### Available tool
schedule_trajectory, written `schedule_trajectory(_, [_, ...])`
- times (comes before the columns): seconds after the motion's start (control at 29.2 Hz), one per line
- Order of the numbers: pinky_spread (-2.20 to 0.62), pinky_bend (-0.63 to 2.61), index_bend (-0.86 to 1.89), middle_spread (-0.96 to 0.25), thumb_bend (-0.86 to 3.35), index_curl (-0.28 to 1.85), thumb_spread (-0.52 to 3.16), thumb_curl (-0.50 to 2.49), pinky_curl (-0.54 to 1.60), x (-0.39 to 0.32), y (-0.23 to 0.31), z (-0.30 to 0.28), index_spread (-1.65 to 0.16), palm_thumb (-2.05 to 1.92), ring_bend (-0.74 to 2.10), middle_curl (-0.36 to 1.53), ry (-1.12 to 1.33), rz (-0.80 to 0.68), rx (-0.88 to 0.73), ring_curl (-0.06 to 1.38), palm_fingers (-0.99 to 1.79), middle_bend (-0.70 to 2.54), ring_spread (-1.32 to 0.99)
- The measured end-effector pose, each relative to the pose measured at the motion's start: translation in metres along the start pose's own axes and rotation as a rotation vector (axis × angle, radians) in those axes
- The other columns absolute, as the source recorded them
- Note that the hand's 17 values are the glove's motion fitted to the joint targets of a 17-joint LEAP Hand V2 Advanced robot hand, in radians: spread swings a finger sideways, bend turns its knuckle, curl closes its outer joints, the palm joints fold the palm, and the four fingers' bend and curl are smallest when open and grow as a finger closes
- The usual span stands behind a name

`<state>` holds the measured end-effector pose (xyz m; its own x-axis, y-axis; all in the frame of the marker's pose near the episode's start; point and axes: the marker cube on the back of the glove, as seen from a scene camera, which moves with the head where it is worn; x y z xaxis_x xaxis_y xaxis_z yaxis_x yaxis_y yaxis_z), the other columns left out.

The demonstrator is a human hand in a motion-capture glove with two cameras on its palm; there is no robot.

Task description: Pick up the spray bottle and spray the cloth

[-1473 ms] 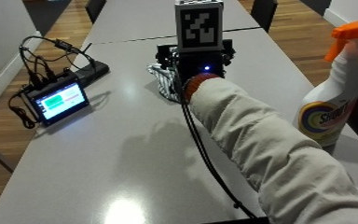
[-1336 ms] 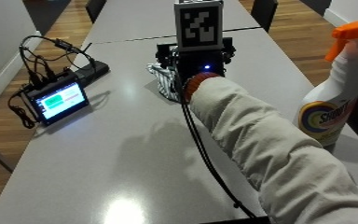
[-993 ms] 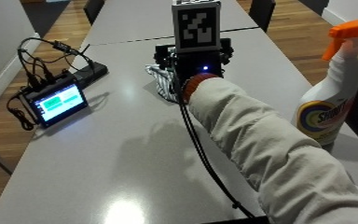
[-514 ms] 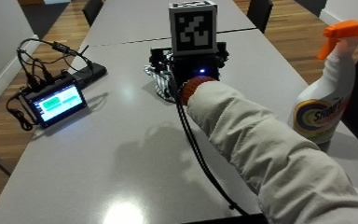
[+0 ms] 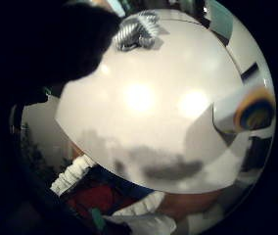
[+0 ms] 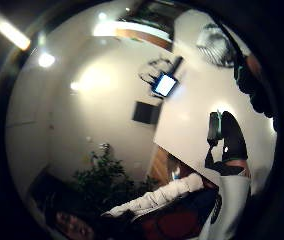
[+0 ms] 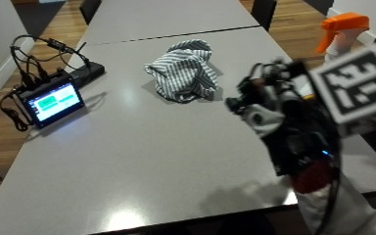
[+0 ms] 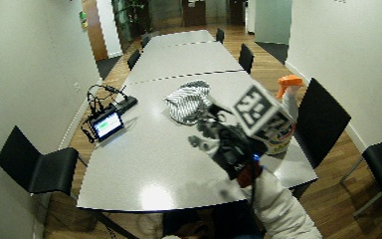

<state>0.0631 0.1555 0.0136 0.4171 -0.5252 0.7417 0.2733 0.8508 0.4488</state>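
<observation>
1. Grey and long, the meeting table [image 7: 142, 161] carries a crumpled striped grey-and-white cloth [image 7: 183, 73] near its middle.
2. At the table's right edge stands a white plastic spray bottle with an orange trigger head [image 7: 340, 30], well apart from the cloth.
3. The black-gloved right hand [image 7: 286, 122] hovers above the table between cloth and bottle, touching neither; whether its fingers are spread or curled I cannot tell.
4. A small lit screen with black cables [image 7: 48, 102] sits at the left edge.
</observation>
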Motion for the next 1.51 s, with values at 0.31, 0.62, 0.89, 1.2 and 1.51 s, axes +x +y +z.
schedule_trajectory(0.31, [-0.18, 0.34, 0.21, -0.08, 0.25, 0.4, 0.99, 0.43, 0.41, 0.08, 0.029, -0.116, -0.22, 0.96, 0.47, 0.44, 0.008, -0.019, 0.739, 0.43, 0.83, 0.33, -0.14])
schedule_trajectory(0.62, [0.01, 0.17, 0.03, -0.07, 0.13, 0.32, 0.9, 0.44, 0.3, 0.158, -0.021, -0.166, -0.31, 0.94, 0.5, 0.46, -0.047, 0.125, 0.669, 0.42, 0.48, 0.43, -0.12])
schedule_trajectory(0.89, [-0.17, 0.39, 0.19, -0.12, 0.11, 0.37, 0.69, 0.5, 0.38, 0.156, -0.041, -0.162, -0.28, 1.06, 0.55, 0.46, -0.116, 0.157, 0.654, 0.42, 1.07, 0.36, -0.17])
schedule_trajectory(1.2, [-0.2, 0.41, 0.18, -0.13, 0.05, 0.43, 0.54, 0.55, 0.44, 0.146, -0.05, -0.153, -0.27, 1.13, 0.5, 0.49, -0.115, 0.213, 0.702, 0.46, 1.09, 0.35, -0.17])
schedule_trajectory(1.51, [-0.22, 0.4, 0.17, -0.14, 0.01, 0.46, 0.47, 0.59, 0.47, 0.167, -0.075, -0.177, -0.26, 1.17, 0.48, 0.52, 0.541, 0.333, 0.573, 0.48, 1.09, 0.33, -0.18])
